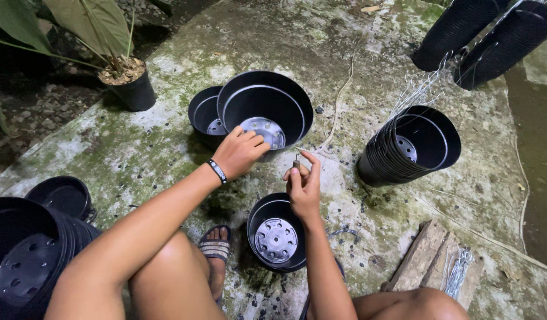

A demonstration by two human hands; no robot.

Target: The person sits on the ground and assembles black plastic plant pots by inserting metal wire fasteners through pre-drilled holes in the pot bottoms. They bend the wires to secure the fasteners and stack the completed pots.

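My left hand point(239, 152) grips the near rim of a large black plastic pot point(285, 101) that lies tilted on its side, its perforated bottom facing me. My right hand point(303, 184) is closed around a small tool with a dark handle point(296, 163), its tip just below that pot's rim. A thin wire point(312, 153) runs from near the tip toward the right. Another black pot point(258, 216) stands upright between my feet, below my right hand. A smaller black pot point(203, 112) lies behind the gripped one.
Stacks of black pots lie on their sides at right point(380, 160), lower left point(72, 231) and upper right point(463, 29). A potted plant point(134, 89) stands at upper left. Wire bundles point(458, 269) rest on wooden boards point(421, 255) at lower right. The ground is mossy concrete.
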